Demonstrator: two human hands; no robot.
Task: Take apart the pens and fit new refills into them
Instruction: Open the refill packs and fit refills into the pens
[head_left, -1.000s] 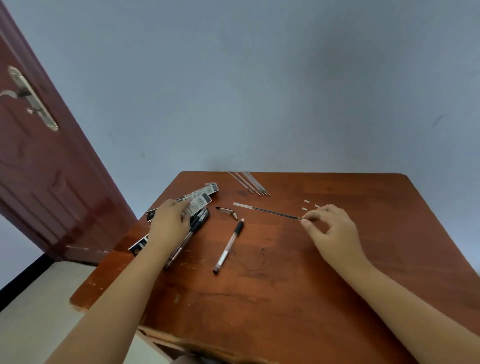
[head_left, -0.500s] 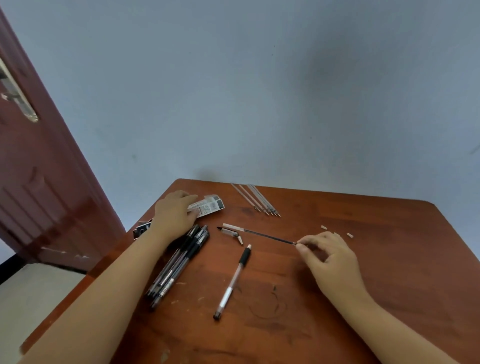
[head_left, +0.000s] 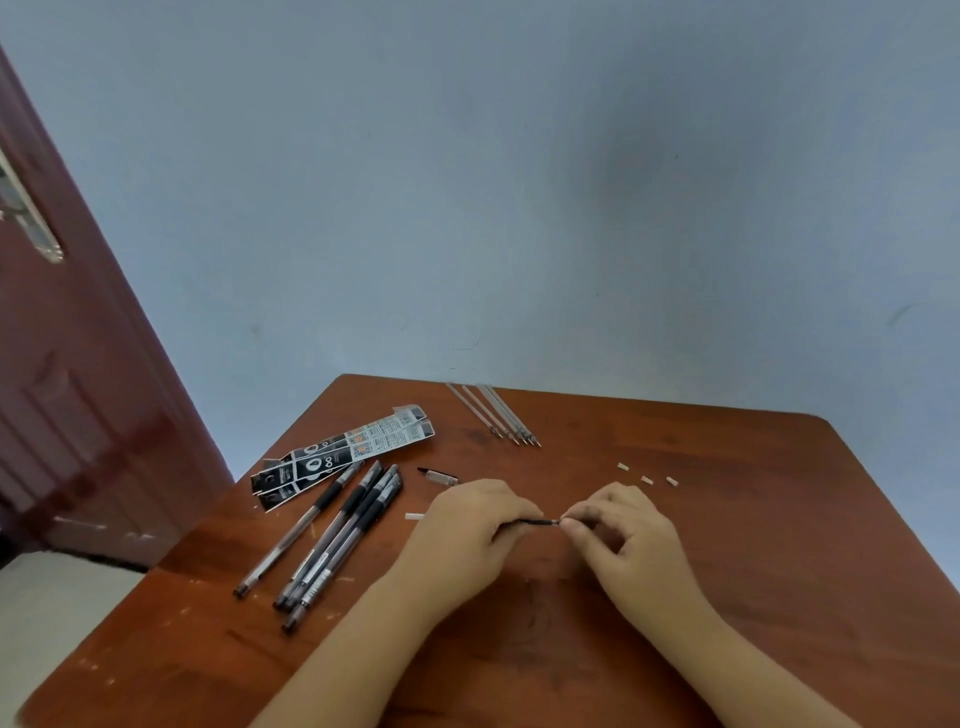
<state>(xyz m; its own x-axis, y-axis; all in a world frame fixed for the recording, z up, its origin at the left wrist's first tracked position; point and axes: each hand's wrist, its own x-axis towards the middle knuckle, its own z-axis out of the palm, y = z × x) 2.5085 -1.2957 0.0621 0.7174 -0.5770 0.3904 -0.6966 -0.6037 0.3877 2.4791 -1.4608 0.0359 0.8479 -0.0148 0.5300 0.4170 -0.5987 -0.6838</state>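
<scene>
I work at a reddish-brown wooden table (head_left: 727, 519), its top scuffed with pale scratches and flecks along the left part and faint dark scribbles near the middle in front of me. Its far edge meets a plain blue-grey wall (head_left: 519, 182), and a dark red-brown panelled door (head_left: 78, 389) with a metal handle plate (head_left: 26, 213) stands at the left, above a strip of pale floor (head_left: 52, 597).

My left hand (head_left: 467, 530) is curled round a thin dark refill (head_left: 535, 521), most of which is hidden inside my fist; only a short length shows between my hands. My right hand (head_left: 618, 525) pinches the refill's exposed end between thumb and forefinger, the other fingers loosely bent. Both hands sit just above the table's middle, nearly touching each other.

Left of my left hand lies a cluster of black-gripped pens (head_left: 337, 540), one a little apart from the rest, all slanting the same way. Beyond them sit black-and-white printed refill packets (head_left: 337, 454), flat and overlapping. A pen cap (head_left: 439, 475) lies just beyond my left hand, and a small white piece (head_left: 414, 516) just left of it. A row of thin clear refills (head_left: 493, 415) lies side by side near the far edge. Three small white bits (head_left: 645, 479) are scattered beyond my right hand
</scene>
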